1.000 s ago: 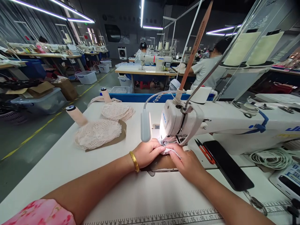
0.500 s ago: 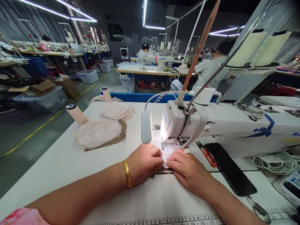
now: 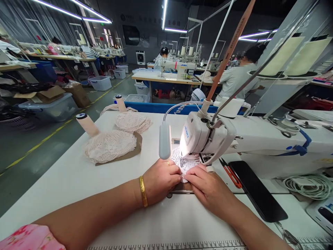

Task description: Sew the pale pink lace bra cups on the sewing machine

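A white lace piece (image 3: 184, 168) lies under the lit head of a sewing machine (image 3: 195, 137), between my two hands. With fingers bent together, my left hand (image 3: 161, 181) grips its left near edge. On the opposite edge, the fingers of my right hand (image 3: 208, 185) press the lace down, thumb tucked below. Brown backing (image 3: 183, 187) shows at the near end of the lace. The needle and presser foot are mostly hidden by the machine head. A grey lamp (image 3: 164, 140) hangs just above my left fingers.
Stacked lace pieces (image 3: 111, 146) and a thread cone (image 3: 87, 124) lie at the left. Red-handled snips (image 3: 232, 176), a black phone (image 3: 257, 191) and a coiled cable (image 3: 303, 185) are on the right. A ruler strip (image 3: 166, 246) runs along the front. Other people sit at machines behind.
The lace has slid away from me under the machine head, turning a little, and more brown backing shows. My hands keep their hold on it. The whole view has shifted slightly.
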`<state>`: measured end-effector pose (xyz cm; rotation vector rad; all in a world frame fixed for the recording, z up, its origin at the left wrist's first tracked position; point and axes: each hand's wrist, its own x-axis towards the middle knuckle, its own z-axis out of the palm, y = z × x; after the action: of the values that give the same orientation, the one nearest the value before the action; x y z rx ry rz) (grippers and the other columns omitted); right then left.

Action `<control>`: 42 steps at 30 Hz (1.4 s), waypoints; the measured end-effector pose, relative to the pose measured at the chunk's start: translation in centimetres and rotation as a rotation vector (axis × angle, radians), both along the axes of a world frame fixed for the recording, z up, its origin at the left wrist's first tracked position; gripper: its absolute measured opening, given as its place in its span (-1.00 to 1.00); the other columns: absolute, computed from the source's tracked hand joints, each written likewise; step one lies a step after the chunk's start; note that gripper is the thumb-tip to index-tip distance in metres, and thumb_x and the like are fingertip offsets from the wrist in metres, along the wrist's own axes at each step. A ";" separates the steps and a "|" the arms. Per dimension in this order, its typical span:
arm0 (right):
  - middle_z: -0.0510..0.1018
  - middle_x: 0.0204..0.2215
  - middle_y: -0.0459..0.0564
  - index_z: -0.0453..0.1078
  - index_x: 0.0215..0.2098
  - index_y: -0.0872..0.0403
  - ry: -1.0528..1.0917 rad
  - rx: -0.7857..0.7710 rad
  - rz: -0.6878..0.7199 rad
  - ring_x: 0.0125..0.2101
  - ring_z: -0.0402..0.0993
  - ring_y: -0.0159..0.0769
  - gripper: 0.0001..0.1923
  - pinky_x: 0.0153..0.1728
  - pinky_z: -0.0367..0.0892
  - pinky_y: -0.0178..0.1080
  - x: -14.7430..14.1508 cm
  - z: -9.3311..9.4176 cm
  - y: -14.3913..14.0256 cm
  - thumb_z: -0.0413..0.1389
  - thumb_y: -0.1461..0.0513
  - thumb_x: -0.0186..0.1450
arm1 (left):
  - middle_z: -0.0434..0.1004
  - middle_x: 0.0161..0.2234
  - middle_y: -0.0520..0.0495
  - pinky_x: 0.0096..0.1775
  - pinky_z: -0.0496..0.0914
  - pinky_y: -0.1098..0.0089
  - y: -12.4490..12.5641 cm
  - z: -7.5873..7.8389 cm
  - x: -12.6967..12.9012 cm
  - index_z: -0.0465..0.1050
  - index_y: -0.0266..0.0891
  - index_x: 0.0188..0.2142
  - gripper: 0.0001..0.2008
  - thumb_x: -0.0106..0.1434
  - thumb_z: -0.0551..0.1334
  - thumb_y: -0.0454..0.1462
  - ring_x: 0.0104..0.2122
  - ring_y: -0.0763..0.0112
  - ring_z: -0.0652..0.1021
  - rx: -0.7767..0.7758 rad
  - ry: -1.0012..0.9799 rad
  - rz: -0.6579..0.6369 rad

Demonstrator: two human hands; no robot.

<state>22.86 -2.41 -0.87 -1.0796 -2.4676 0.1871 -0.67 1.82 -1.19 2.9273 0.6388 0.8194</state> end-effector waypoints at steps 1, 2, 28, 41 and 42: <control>0.55 -0.24 0.02 0.47 -0.04 0.03 0.002 -0.002 0.005 -0.23 0.43 -0.13 -0.67 -0.21 0.34 -0.10 0.0 0.0 0.0 -0.03 0.46 0.42 | 0.66 -0.23 -0.09 -0.09 0.35 0.19 -0.1 -0.1 0.0 0.59 -0.24 -0.21 -0.83 0.42 0.19 -0.37 -0.22 0.25 0.58 0.003 -0.001 -0.003; 0.55 -0.24 0.02 0.46 -0.03 0.03 0.003 -0.002 0.009 -0.22 0.43 -0.13 -0.67 -0.21 0.34 -0.10 0.0 0.0 -0.1 -0.03 0.46 0.42 | 0.66 -0.24 -0.08 -0.09 0.36 0.19 -0.1 -0.1 0.0 0.59 -0.25 -0.22 -0.84 0.41 0.20 -0.37 -0.24 0.26 0.58 0.007 -0.002 -0.005; 0.63 -0.09 0.15 0.45 0.11 0.03 -0.088 0.095 -0.182 -0.25 0.58 -0.09 -0.64 -0.45 0.41 -0.17 0.2 -1.4 0.7 -0.04 0.33 0.45 | 0.70 -0.19 -0.03 -0.06 0.33 0.15 1.9 -0.5 0.1 0.63 -0.21 -0.23 -0.77 0.46 0.17 -0.36 -0.24 0.28 0.60 0.107 0.050 0.114; 0.65 0.05 0.16 0.41 0.23 0.06 -0.053 0.114 -0.170 -0.15 0.65 -0.01 -0.60 -0.33 0.59 -0.03 0.6 -1.8 0.7 -0.06 0.28 0.50 | 0.60 -0.07 -0.22 -0.01 0.41 0.10 1.9 0.9 -0.3 0.53 -0.27 -0.01 -0.70 0.39 0.30 -0.12 -0.04 0.04 0.54 -0.067 0.176 0.308; 0.65 0.04 0.15 0.41 0.21 0.06 -0.042 0.122 -0.158 -0.13 0.64 -0.02 -0.61 -0.29 0.59 -0.02 0.6 -1.6 0.7 -0.06 0.29 0.50 | 0.59 -0.11 -0.24 -0.03 0.42 0.09 1.7 1.3 -0.4 0.54 -0.27 -0.05 -0.68 0.38 0.32 -0.07 -0.06 0.01 0.53 -0.073 0.201 0.345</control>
<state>23.42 -1.74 -2.50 -1.2298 -2.3814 -0.0349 -1.03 3.54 0.15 2.8963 1.1856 0.5066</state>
